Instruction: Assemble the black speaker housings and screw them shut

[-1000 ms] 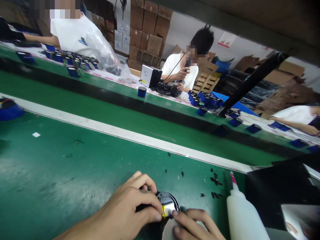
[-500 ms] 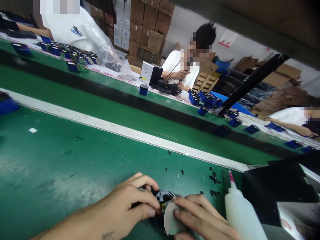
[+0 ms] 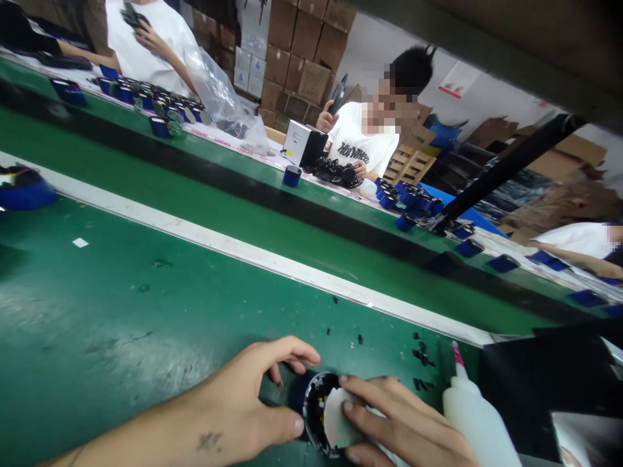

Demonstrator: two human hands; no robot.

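Across a green workbench (image 3: 160,324), a round housing (image 3: 307,415) sits between two hands, its opening partly covered by a pale disc (image 3: 335,416).
The left hand (image 3: 246,395) curves wide open at the housing's left side, thumb tip by the rim, no firm grip visible; the right hand (image 3: 402,421) is closed on the disc, fingertips on its face. The step looks like fitting the disc; next probably calls for aligning its edge with the rim.

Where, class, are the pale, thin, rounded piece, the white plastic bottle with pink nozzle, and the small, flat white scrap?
Pale rounded piece (image 3: 335,417), head view: uncovered face.
Plastic bottle (image 3: 474,415), head view: its body.
White scrap (image 3: 80,242), head view: its middle.
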